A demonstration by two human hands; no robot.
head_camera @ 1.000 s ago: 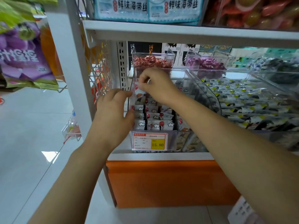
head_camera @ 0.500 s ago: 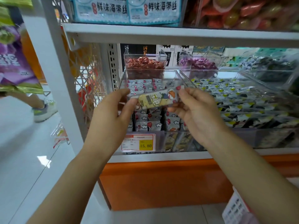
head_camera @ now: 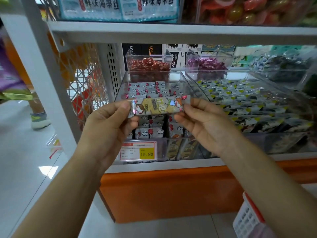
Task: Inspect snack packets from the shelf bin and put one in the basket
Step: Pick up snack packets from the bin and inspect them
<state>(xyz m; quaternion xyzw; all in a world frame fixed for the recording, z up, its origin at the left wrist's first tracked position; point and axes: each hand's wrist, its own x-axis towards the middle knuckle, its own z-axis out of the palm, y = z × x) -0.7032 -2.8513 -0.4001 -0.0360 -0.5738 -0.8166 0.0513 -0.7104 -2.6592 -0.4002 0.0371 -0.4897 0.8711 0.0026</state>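
The left hand's fingers [head_camera: 120, 107] pinch the left end of the snack packet [head_camera: 157, 105], and the right hand's fingers [head_camera: 197, 104] pinch its right end. The packet is stretched nearly level between them, printed face up. The left hand [head_camera: 109, 124] and right hand [head_camera: 204, 124] hold it in front of the clear shelf bin [head_camera: 193, 93], above the price tag [head_camera: 138, 150]. The basket [head_camera: 248, 219] shows at the lower right. A second ago the right hand reached inside the bin; now both hands are outside it, holding the packet.
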